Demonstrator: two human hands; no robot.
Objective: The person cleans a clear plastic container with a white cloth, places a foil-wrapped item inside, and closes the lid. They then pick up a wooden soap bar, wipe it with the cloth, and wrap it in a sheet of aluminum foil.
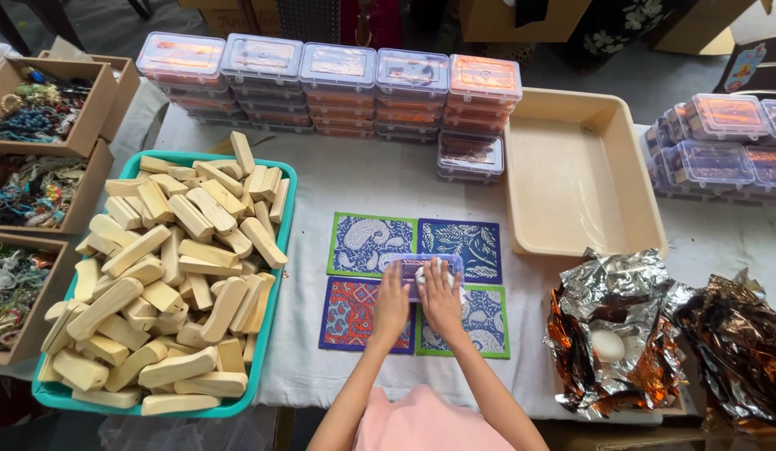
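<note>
Nearest, the left hand (391, 302) lies flat beside the right hand (440, 299), both pressing a light, brittle-looking clear box (419, 269), best gripped by its short ends.

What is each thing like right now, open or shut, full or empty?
small clear box: open, under both hands
left hand: flat on the box
right hand: pressing white stuff in
teal tray: heaped with wooden blocks
beige tray: empty
stacked boxes: lidded
foil: crumpled open

teal tray (286, 219), blue paisley mats (369, 242), cream tray (647, 219)
</note>
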